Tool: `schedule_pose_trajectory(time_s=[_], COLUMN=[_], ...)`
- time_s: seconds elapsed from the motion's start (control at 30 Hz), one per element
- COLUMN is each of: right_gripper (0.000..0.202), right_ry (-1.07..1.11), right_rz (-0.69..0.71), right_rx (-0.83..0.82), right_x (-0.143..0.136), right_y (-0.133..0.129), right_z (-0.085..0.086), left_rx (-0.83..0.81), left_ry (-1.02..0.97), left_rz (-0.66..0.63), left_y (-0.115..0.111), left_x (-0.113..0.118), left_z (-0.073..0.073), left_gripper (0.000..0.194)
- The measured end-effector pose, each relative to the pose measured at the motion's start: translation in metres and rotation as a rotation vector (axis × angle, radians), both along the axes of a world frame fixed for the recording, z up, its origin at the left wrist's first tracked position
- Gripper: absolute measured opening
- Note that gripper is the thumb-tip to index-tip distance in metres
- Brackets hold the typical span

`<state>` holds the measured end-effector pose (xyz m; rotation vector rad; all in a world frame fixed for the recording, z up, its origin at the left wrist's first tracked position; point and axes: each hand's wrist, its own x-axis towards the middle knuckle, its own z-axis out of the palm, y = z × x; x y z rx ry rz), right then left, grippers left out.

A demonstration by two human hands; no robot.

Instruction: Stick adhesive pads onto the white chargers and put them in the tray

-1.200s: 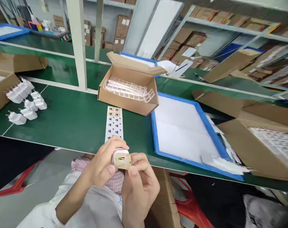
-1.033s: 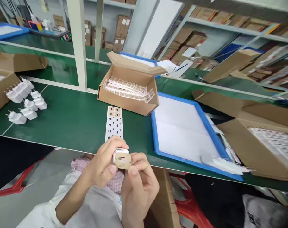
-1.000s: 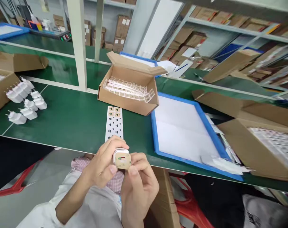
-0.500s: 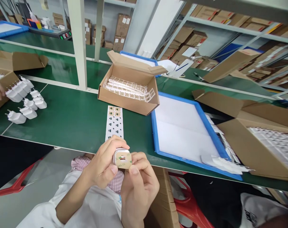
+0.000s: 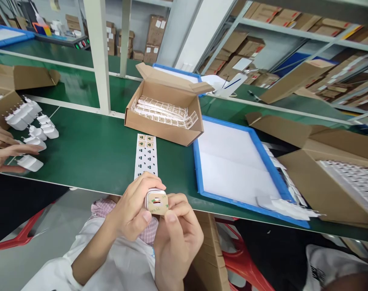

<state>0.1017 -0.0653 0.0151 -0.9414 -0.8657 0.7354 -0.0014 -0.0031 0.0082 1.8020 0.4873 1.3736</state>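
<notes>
In the head view my left hand [image 5: 134, 208] is closed around a small white charger housing, its square face turned up towards me. A tan adhesive sticker [image 5: 161, 208] with green print and a slot in its middle covers that face. My right hand [image 5: 180, 230] pinches the sticker's right edge between thumb and forefinger, touching the charger there. Just beyond my left fingers lies a white sticker sheet [image 5: 146, 157]. Several tan stickers remain at its far end, and dark cut-out shapes show over the rest.
Beyond the sheet stands an open cardboard box [image 5: 162, 131] of sticker sheets. A blue-framed white tray [image 5: 238, 157] lies to the right, beside another open carton [image 5: 332, 186]. At left, a co-worker's hand [image 5: 8, 149] is by several white plug adapters [image 5: 23, 117]. A table edge runs before me.
The co-worker's hands at the left have come further into view over the table, and another white plug adapter now lies near its edge. My hands and the charger have hardly moved.
</notes>
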Motion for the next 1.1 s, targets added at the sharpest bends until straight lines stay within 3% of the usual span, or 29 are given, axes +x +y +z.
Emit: schedule_pose_trajectory(time_s=[0.6, 1.1], right_gripper=[0.02, 0.016], right_ry=[-0.034, -0.3], right_rz=[-0.019, -0.207], right_rx=[0.014, 0.019], right_x=[-0.0004, -0.0002], right_y=[0.0019, 0.0018], right_z=[-0.0016, -0.0013], left_rx=[0.047, 0.068], left_ry=[0.002, -0.023], left_rz=[0.042, 0.063], left_y=[0.0005, 0.0022], left_x=[0.0045, 0.0076], left_z=[-0.0017, -0.008], left_gripper=[0.038, 0.039])
